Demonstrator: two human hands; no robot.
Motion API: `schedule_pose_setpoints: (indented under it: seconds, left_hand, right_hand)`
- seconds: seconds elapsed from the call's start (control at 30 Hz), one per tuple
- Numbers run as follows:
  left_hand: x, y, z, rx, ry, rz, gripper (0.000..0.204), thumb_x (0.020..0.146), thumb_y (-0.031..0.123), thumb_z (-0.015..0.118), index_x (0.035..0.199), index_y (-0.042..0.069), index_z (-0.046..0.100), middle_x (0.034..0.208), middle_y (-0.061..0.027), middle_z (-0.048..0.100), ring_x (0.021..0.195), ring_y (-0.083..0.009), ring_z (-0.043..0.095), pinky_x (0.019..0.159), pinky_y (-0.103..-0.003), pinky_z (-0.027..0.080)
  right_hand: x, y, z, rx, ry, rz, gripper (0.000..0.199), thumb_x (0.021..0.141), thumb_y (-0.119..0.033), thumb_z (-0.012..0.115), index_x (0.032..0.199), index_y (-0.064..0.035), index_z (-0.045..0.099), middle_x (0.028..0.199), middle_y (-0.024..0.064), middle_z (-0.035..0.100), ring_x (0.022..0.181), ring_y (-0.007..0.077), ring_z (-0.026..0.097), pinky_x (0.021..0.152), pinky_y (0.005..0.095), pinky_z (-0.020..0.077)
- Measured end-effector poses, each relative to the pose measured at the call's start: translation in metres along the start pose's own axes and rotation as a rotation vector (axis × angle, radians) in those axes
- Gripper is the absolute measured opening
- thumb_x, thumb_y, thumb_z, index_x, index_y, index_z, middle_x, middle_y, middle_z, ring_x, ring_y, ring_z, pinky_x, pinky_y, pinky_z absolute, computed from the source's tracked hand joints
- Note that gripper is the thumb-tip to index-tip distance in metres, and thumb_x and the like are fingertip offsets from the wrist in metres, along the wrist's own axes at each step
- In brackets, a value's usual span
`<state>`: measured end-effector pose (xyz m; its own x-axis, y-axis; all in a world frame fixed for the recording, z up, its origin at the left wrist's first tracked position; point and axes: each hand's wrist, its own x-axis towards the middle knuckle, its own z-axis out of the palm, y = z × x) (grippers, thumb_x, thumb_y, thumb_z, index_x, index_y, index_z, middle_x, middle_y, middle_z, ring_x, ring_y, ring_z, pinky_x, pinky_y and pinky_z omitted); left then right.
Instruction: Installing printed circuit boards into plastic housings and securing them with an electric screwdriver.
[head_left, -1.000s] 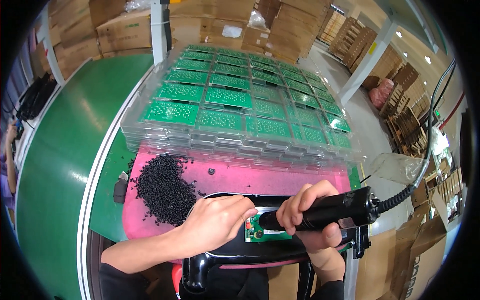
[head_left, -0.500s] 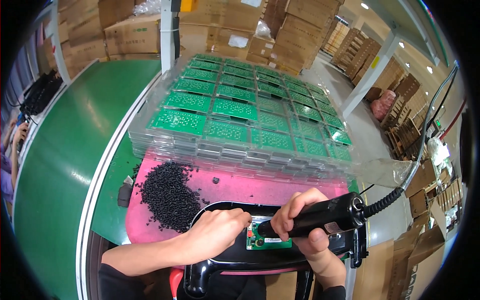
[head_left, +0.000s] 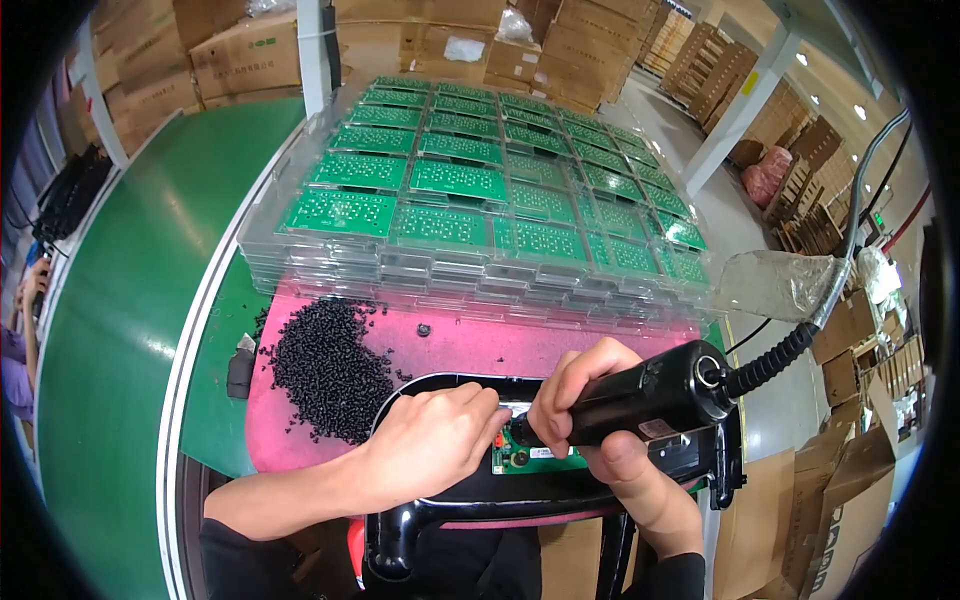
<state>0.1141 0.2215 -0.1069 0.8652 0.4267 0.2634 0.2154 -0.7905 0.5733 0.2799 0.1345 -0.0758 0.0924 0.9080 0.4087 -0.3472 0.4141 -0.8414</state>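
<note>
My right hand (head_left: 580, 395) is wrapped round a black electric screwdriver (head_left: 655, 395), which lies almost level and points left. Its tip reaches a green circuit board (head_left: 545, 461) set in a glossy black plastic housing (head_left: 465, 503). My left hand (head_left: 432, 437) rests over the housing's left part, fingers pinched at the board's left edge beside the screwdriver tip. Whatever is between those fingertips is hidden. Left of the housing, a heap of small black screws (head_left: 330, 370) lies on a pink mat (head_left: 470, 350).
Stacked clear trays (head_left: 400, 270) of green circuit boards stand behind the mat. A green conveyor belt (head_left: 140, 330) runs along the left, with another person's hand (head_left: 38, 280) beyond it. The screwdriver's cable (head_left: 775, 360) rises at right, near cardboard boxes (head_left: 850, 500).
The view has shifted slightly. My left fingers have moved closer to the screwdriver tip, and the tip sits a little further left over the board. My right hand keeps its hold.
</note>
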Motion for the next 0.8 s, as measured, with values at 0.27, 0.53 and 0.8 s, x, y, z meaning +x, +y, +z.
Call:
schedule_pose_setpoints:
  seconds: [0.27, 0.53, 0.8]
  left_hand:
    - [-0.002, -0.005, 0.005, -0.052, 0.034, 0.010, 0.022, 0.094, 0.017, 0.063, 0.082, -0.002, 0.062, 0.075, -0.0165, 0.064, 0.069, -0.0385, 0.067, 0.059, -0.046, 0.054]
    - [-0.001, -0.007, -0.002, -0.147, -0.140, 0.052, 0.017, 0.087, 0.018, 0.070, 0.088, 0.002, 0.067, 0.084, -0.0131, 0.070, 0.080, -0.0348, 0.069, 0.065, -0.043, 0.055]
    - [0.002, -0.008, 0.004, -0.216, -0.011, 0.214, 0.014, 0.089, 0.016, 0.071, 0.092, 0.003, 0.067, 0.084, -0.0087, 0.069, 0.075, -0.0295, 0.069, 0.063, -0.037, 0.055]
  right_hand:
    - [0.002, -0.001, -0.004, 0.004, 0.003, 0.040, 0.035, 0.081, -0.015, 0.071, 0.105, 0.0006, 0.050, 0.075, 0.0064, 0.057, 0.063, 0.0120, 0.056, 0.059, 0.0265, 0.0477]
    - [-0.028, -0.026, 0.006, 0.015, 0.063, -0.002, 0.052, 0.084, -0.042, 0.077, 0.106, -0.0025, 0.051, 0.087, 0.0087, 0.054, 0.075, 0.0183, 0.055, 0.072, 0.0353, 0.0454]
    - [-0.025, -0.042, 0.015, -0.138, 0.213, -0.392, 0.056, 0.088, -0.061, 0.063, 0.090, -0.0081, 0.045, 0.062, 0.0013, 0.048, 0.036, 0.0128, 0.047, 0.038, 0.0302, 0.0438]
